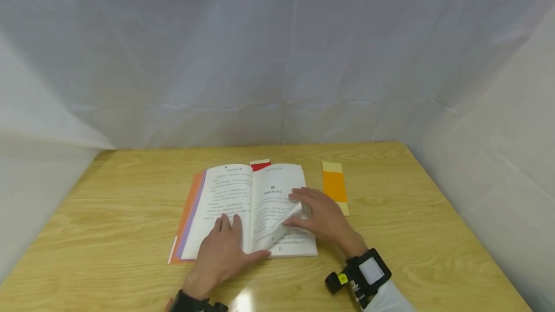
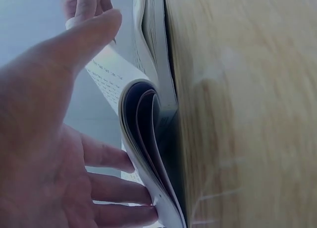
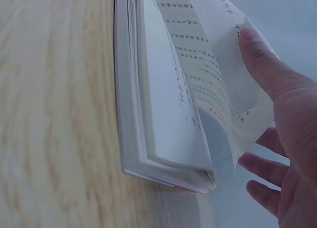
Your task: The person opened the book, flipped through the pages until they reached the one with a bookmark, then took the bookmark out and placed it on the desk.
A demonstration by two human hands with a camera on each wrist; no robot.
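You see one open book (image 1: 249, 208) on one wooden counter (image 1: 412, 235), two hands, left hand (image 1: 225, 254) and right hand (image 1: 323, 218), two bookmarks, one orange-and-yellow (image 1: 335, 187) and one red (image 1: 260, 164), plus one wrist-worn camera (image 1: 362, 276).

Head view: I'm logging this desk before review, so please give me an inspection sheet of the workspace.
Surface: light wooden table, glossy near the front edge.
Job's things: open white paperback book with printed text lying flat; one right-hand page lifted and curled.
Clutter: orange and pale yellow paper strip lying right of the book; red and white slip showing at the book's top edge.
Grippers: left hand rests flat on the left page; right hand pinches the curled page.
Cables: nothing seen.
Surroundings: white fabric backdrop on three sides.
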